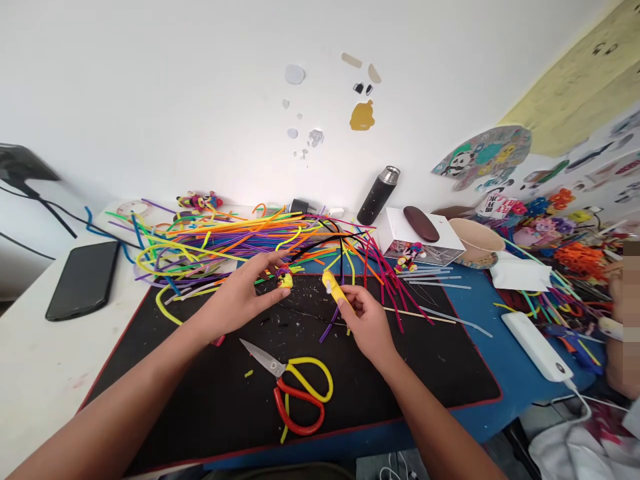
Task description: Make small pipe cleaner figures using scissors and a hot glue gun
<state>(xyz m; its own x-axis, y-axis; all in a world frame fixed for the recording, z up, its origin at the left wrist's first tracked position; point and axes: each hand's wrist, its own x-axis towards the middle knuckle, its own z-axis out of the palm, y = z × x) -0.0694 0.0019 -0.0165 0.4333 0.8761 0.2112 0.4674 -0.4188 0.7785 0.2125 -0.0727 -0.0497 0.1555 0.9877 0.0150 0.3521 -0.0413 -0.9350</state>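
My left hand point(250, 290) pinches a small yellow and purple figure point(285, 278) between thumb and fingers, above the black mat point(200, 400). To its right, my right hand point(364, 319) grips a yellow tool point(338, 291) with a rounded head and a whitish tip; the tip points toward the figure without touching it. Scissors point(276, 367) with one yellow and one red handle lie on the mat below both hands, their blades apart. Colourful pipe cleaners point(250, 237) are heaped behind my hands, some spreading onto the mat.
A phone point(84, 280) lies at the left. Behind stand a black flask point(379, 195) and a white box point(400, 230) with a dark oval case point(421, 224). At right are a paper bowl point(474, 240), a white power bank point(537, 347) and a person's hand point(623, 300).
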